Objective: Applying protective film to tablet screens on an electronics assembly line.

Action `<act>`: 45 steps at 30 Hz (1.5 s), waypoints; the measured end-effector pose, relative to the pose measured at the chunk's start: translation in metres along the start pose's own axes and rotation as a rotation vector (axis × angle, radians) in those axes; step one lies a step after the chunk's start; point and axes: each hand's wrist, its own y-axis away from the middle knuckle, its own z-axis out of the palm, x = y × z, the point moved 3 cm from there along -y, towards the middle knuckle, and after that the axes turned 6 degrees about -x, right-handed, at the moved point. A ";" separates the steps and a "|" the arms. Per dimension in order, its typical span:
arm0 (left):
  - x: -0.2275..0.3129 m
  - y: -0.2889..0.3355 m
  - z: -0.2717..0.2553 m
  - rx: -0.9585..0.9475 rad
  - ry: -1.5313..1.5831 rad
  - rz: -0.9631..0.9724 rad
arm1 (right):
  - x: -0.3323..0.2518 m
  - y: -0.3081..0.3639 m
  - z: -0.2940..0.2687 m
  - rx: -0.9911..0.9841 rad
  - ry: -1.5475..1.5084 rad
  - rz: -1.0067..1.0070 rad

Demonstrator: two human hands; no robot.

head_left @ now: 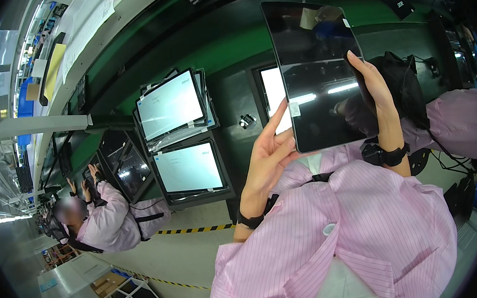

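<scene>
A black tablet with a dark, glossy screen is held up in front of me, tilted, reflecting ceiling lights. My left hand grips its lower left edge, fingers partly behind it. At the right edge, my right hand clasps it with the thumb on the front. A small white label sticks to the tablet near the left fingertips. Partly covered behind it, a device with a lit white screen lies on the green and black bench.
Left of me, a stack of tablets with a lit top screen stands behind another lit tablet in a black tray. A small black object sits between. A co-worker works farther left; another person's pink sleeve shows at right.
</scene>
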 end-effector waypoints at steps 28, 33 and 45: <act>0.077 -0.033 -0.033 -0.119 -0.232 0.163 | -0.011 0.024 0.020 -0.218 0.238 -0.154; 0.108 -0.058 -0.001 0.365 -0.207 0.287 | -0.008 0.033 0.037 -0.249 0.346 -0.215; 0.120 -0.050 0.019 0.012 -0.437 0.383 | 0.018 0.013 0.017 -0.235 0.243 -0.206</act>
